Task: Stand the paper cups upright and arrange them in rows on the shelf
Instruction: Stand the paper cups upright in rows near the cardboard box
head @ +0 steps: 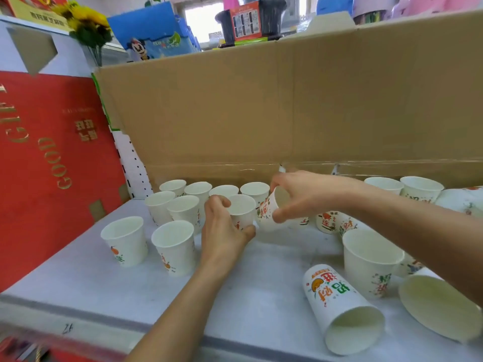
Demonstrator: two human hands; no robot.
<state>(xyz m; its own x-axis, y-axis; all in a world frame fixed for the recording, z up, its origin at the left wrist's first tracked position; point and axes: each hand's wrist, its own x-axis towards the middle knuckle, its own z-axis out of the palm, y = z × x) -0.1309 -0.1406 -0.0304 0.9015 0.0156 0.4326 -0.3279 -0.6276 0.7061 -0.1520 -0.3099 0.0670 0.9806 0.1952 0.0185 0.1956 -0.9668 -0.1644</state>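
Paper cups (pixel 183 209) stand upright in rows, back-L of shelf (pixel 248 296). L hand (pixel 224 227) grips 1 upright cup (pixel 241 211). R hand (pixel 305 194) holds a tilted cup (pixel 269 211) touching it. 2 fallen cups (pixel 339 309) lie front-R.

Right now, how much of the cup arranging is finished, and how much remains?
Done: several upright cups stand in rows at the back left of the shelf. In hand: the left hand grips a standing cup; the right hand holds a tilted cup. Left: at least two lying cups front right.
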